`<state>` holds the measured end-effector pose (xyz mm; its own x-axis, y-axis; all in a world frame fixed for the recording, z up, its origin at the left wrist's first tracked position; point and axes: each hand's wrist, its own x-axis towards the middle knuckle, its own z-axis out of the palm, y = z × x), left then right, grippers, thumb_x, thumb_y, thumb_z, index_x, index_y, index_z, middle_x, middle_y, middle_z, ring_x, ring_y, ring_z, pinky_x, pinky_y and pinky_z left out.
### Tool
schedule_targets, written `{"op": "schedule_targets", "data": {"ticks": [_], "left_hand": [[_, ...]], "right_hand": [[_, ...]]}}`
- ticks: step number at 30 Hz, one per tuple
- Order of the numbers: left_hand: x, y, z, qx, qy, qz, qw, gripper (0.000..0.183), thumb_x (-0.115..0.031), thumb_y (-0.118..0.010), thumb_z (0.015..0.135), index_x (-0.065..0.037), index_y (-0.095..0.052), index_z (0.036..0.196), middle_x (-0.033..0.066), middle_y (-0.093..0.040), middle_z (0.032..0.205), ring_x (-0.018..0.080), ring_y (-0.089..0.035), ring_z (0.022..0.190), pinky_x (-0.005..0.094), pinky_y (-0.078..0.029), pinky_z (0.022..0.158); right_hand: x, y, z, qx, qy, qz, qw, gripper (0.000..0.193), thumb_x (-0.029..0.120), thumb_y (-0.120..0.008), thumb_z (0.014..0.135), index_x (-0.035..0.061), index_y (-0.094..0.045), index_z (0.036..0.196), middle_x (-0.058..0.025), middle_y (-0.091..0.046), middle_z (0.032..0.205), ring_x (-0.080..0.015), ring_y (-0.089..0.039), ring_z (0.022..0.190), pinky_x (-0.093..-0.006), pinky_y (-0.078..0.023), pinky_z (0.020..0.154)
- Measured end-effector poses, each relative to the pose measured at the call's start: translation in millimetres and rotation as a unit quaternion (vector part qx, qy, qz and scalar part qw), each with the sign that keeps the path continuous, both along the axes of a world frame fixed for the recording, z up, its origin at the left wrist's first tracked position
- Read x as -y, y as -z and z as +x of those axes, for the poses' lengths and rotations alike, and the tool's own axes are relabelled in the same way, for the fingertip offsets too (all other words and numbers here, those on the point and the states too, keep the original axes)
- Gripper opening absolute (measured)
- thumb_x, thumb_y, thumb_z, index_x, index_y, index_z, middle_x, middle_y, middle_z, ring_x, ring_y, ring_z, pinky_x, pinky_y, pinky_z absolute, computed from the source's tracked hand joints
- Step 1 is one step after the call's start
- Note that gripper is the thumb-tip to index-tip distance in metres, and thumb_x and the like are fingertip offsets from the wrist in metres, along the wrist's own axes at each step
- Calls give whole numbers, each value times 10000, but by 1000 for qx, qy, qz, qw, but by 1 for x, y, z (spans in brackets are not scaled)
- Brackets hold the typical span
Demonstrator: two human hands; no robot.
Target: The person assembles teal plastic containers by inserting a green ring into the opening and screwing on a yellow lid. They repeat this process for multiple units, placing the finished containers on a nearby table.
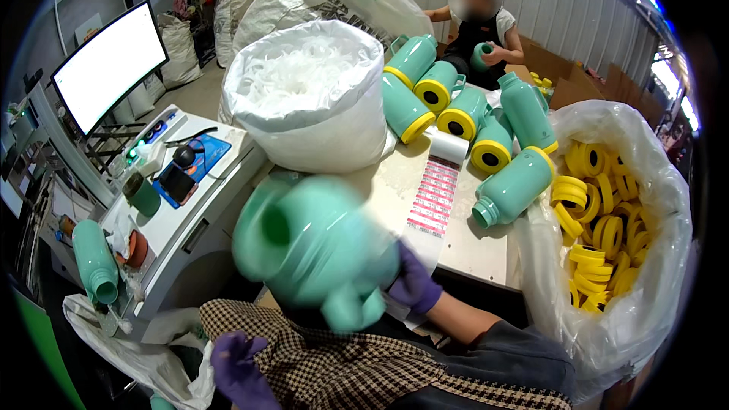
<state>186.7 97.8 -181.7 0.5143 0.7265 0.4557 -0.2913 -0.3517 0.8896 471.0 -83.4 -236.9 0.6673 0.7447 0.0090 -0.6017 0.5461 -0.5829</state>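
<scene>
My right hand (414,282), in a purple glove, is closed on the right end of a teal plastic jug shell (326,239). Motion smears this shell; a dark round opening faces left and a handle-like part hangs at its lower edge. Whether it is one shell or two together I cannot make out. Low down over my checked apron (319,361) is my left hand (243,370), also gloved, holding nothing, its thumb apart from the fingers. Ahead on the table lie several teal jug shells (522,182) with yellow base rings, beside a strip of red-and-white labels (434,196).
A white sack (307,125) of translucent rings stands at the table's back left. On the right, a clear plastic bag (659,190) holds yellow rings (600,258). A monitor (110,68) and side desk (182,228) are left. Across the table a person (486,26) holds a teal piece.
</scene>
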Motion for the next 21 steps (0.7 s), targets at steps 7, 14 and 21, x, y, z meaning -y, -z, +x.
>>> {"op": "schedule_targets", "data": {"ticks": [7,14,21], "left_hand": [[1,56,-19,-182,24,38,982,487,-131,-632,871,7,-554,1331,137,-570,1252,246,-593,1117,373,-480,991],[-19,61,-77,-248,-124,120,953,274,-78,-699,860,-3,-686,1124,171,-689,1098,323,-658,1017,382,-531,910],[-53,130,-201,-238,-266,-125,926,243,-138,-629,975,-3,-660,1175,76,-664,1099,148,-632,1001,295,-513,887]], "right_hand": [[15,-26,248,329,322,-206,864,445,374,-513,1026,72,-531,1353,-116,-616,1325,-281,-600,1214,-451,-456,1100],[75,-38,431,416,150,-94,892,531,259,-429,1053,4,-351,1512,-171,-440,1529,-310,-393,1419,-447,-274,1219],[-58,-24,164,21,-177,181,967,598,293,-457,1071,6,-294,1570,-127,-586,1278,-221,-541,1145,-365,-430,1055]]}}
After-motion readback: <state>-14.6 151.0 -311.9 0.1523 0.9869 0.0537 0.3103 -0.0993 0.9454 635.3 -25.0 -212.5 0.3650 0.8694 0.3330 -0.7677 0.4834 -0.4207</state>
